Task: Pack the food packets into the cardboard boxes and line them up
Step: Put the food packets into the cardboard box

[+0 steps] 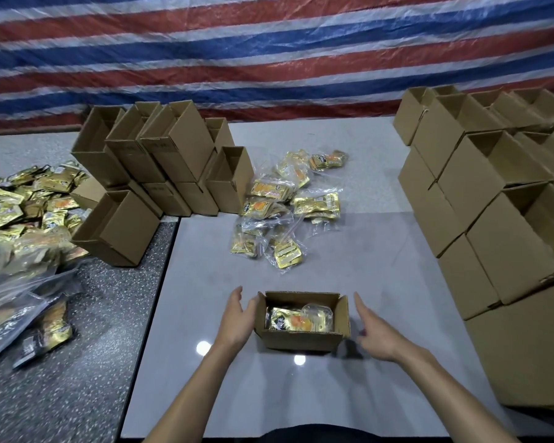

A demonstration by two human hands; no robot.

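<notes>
Work surface: a pale grey slab [333, 394]; a darker speckled slab [109, 314] adjoins its left edge.
Box in work: one cardboard box [301, 338] stands upright with its top flaps open, at the middle of the pale grey slab's near edge.
Box contents: gold food packets [282, 319] lie flat inside the cardboard box, partly under clear plastic wrap on the right side.
Left hand [237, 318]: fingers straight and together, palm facing the box's left wall. The fingertips reach the left flap; contact is likely but cannot be confirmed. Nothing is gripped.
Right hand [375, 334]: fingers straight and spread, palm facing the box's right wall. It is just beside the wall with a gap showing. It is slightly blurred and holds nothing.
Loose supply: bagged packets [279, 206] in clear plastic lie scattered in the middle of the pale grey slab, beyond the box and well apart from it.
Bulk heap: a packet heap [23, 212] covers the far left of the speckled slab; flat clear bags [29, 324] with more packets lie nearer, at its left edge.
Left box stack [154, 161]: open boxes, tilted and leaning together, at the far left corner of the pale grey slab and across the seam.
Right box stack [493, 203]: open boxes in stepped tiers along the right edge.
Backdrop: a striped tarpaulin [269, 43] in red, blue and white hangs behind the far edge.
</notes>
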